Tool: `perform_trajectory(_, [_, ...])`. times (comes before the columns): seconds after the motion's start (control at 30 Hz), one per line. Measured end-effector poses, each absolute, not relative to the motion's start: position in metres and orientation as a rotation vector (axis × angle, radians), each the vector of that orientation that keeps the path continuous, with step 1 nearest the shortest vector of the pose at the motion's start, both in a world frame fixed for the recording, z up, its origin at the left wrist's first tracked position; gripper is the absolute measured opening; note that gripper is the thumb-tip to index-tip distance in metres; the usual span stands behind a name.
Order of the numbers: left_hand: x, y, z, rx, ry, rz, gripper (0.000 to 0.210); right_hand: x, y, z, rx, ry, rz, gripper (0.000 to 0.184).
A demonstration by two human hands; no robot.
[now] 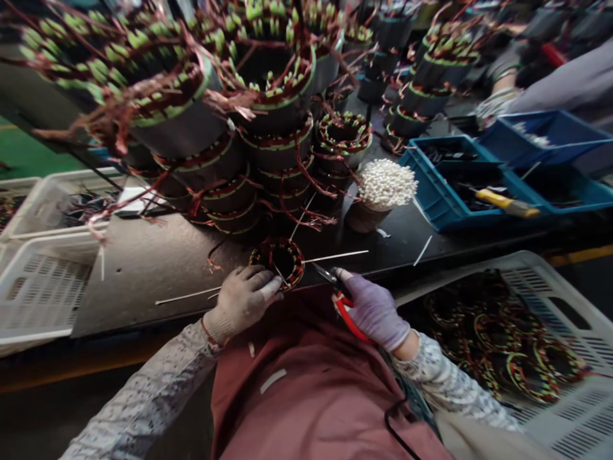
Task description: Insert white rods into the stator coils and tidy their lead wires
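Note:
A small motor stator [299, 265], wound with copper wire, sits at the bench's front edge. My left hand [246, 295], in a pale work glove, is closed on its near left side, fingers at the rim. White ties stick out from the stator: one tie [335, 257] points right, another tie [302, 217] slants up and away, and a third tie [189, 296] lies to the left. My right hand [371, 310], in a purplish glove, is wrapped round red-handled pliers [347, 313]. Their dark jaws point at the stator's right side, a little apart from it.
Tall stacks of larger stators [191, 137] stand behind. A pot of white ties [387, 185] is next to blue bins [445, 191], where a yellow-handled tool [507, 202] lies. A white crate [569, 319] at right holds several stators; another crate [48, 281] is left. A co-worker's sleeve [569, 83] shows beyond.

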State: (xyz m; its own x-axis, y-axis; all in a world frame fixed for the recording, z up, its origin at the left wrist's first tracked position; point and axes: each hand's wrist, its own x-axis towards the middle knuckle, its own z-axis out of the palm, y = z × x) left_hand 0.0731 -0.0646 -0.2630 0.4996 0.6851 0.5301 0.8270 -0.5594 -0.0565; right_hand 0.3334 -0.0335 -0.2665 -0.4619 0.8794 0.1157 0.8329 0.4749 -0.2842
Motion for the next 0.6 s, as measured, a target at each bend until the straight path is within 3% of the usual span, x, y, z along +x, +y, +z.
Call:
perform_trajectory(0.2, [0.062,-0.059,-0.261,-2.493,-1.246,-0.635,0.019,0.323,-0.017,-0.263,-1.520,-2.554,0.489,0.043])
perform_trajectory(0.33, [0.059,-0.070,-0.234,-2.548,-1.318,-0.428,0.018,0.332,-0.012,-0.259,-1.595,-2.584,0.592,0.042])
perform_trajectory(0.47, [0.090,-0.085,-0.216,-2.379,-1.509,-0.206,0.040,0.320,0.001,-0.247,-1.622,-2.654,0.580,0.050])
perform_trajectory(0.6, [0.117,-0.071,-0.238,-2.395,-1.681,-0.058,0.049,0.296,0.016,-0.240,-1.573,-2.680,0.663,0.052])
